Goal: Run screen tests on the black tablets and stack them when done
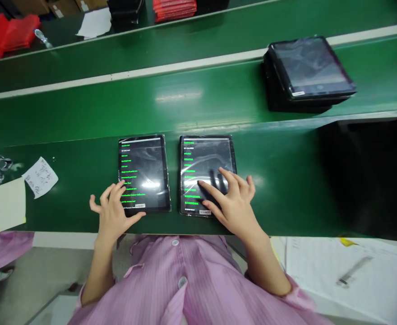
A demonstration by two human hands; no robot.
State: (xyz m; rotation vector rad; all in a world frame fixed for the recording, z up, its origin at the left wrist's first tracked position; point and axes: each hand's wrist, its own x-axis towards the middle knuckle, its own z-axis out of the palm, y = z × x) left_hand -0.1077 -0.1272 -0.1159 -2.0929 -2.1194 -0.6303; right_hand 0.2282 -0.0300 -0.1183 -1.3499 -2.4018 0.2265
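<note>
Two black tablets lie side by side on the green bench in front of me, each lit with a list of green and white text lines. My left hand rests at the left edge of the left tablet, fingers apart, with fingertips over its list and the thumb by its bottom edge. Over the lower right part of the right tablet is my right hand, fingers spread and the index fingertip at the screen. That hand hides part of the tablet's right side. Neither hand grips anything.
A stack of dark tablets sits on the green belt at the back right. A large black box-like shape stands at the right. Paper notes lie at the left. Red packets are on the far shelf. Printed sheets lie below right.
</note>
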